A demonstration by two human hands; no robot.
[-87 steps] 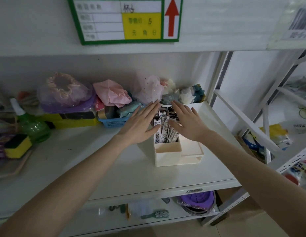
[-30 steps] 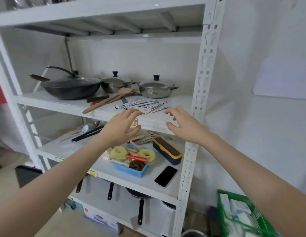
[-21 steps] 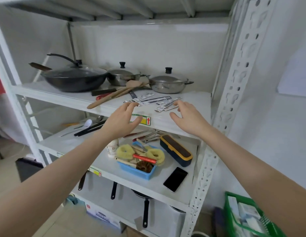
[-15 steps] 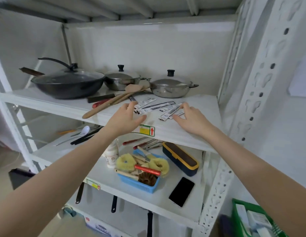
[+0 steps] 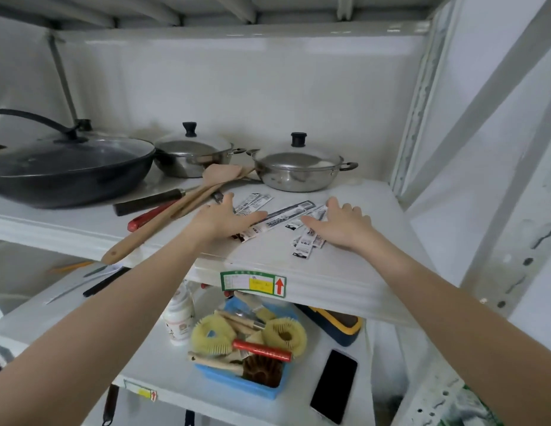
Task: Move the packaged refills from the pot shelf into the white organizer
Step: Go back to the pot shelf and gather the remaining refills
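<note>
Several long packaged refills (image 5: 283, 218) lie scattered flat on the white pot shelf (image 5: 354, 265), in front of the right steel pot (image 5: 298, 169). My left hand (image 5: 223, 218) lies flat with straight fingers over the left packets. My right hand (image 5: 340, 224) lies flat on the right packets, several of which (image 5: 306, 244) stick out beside my thumb. Neither hand grips anything. The white organizer is not in view.
A black wok (image 5: 65, 167), a second steel pot (image 5: 191, 155), wooden spatulas (image 5: 175, 210) and knives crowd the shelf's left. The shelf below holds a blue basket of brushes (image 5: 246, 348), a phone (image 5: 334, 384) and a bottle (image 5: 178, 315). A rack post (image 5: 421, 96) stands at right.
I turned from the organizer shelf to the pot shelf and came closer. Both hands went forward over the shelf edge and now lie flat on the refills.
</note>
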